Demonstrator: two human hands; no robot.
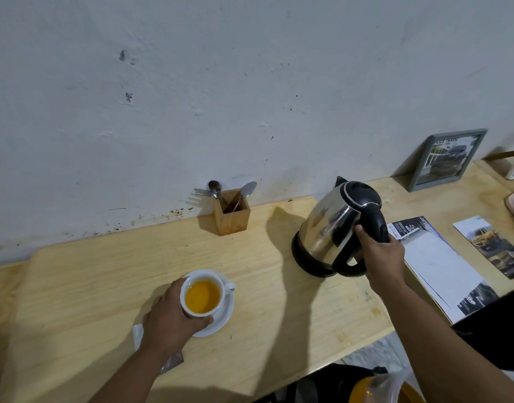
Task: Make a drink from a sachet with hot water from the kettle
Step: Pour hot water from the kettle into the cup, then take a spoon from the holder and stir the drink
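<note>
Pale wooden counter (264, 301) runs along a marked white wall (221, 82), viewed from above. Nearest the viewer, partly covered by the left forearm, lies a torn sachet (171, 362) flat on the wood; only its corners show. Just beyond it, the left hand (174, 317) is wrapped around the near-left side of a white cup (203, 295), fingers curled against its wall. The cup holds orange-yellow liquid and stands on a white saucer (218, 322), handle pointing right. Well to the right and slightly farther, the right hand (379, 251) is closed around the black handle of a steel kettle (334, 225). The kettle is tilted, spout toward the far left, its bottom over a black base (303, 261); whether it is seated there cannot be told. The two hands are well apart, each gripping its own item. Printed leaflets (442, 266) lie right of the kettle. Farther back, against the wall, a wooden box (232, 218) holds spoons and a fork. A framed picture (445, 159) leans at far right.
</note>
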